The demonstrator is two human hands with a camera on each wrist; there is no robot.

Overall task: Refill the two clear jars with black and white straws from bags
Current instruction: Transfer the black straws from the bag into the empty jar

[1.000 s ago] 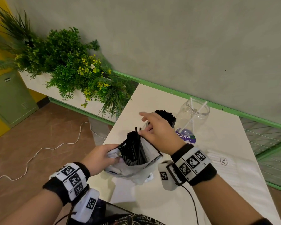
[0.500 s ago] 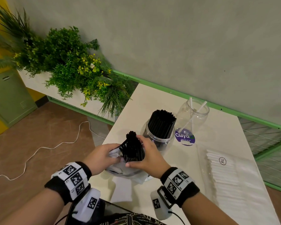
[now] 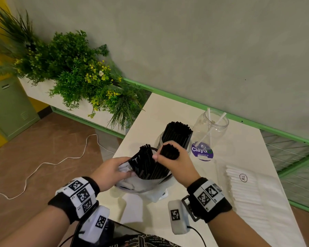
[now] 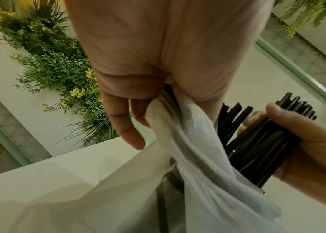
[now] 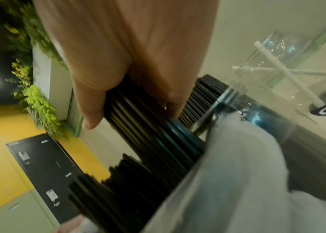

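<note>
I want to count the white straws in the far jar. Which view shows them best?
Head view: the jar stands unblocked, two white straws crossing inside. The right wrist view shows them closer but blurred and cropped. The left wrist view misses the jar.

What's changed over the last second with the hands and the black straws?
The right hand came back from the black-straw jar to the bag, closed round a bunch of black straws and is lifting it out, tilted toward that jar. The left hand kept its grip on the bag's edge. Both jars, the second with two white straws, and the white-straw pack stayed put.
</note>
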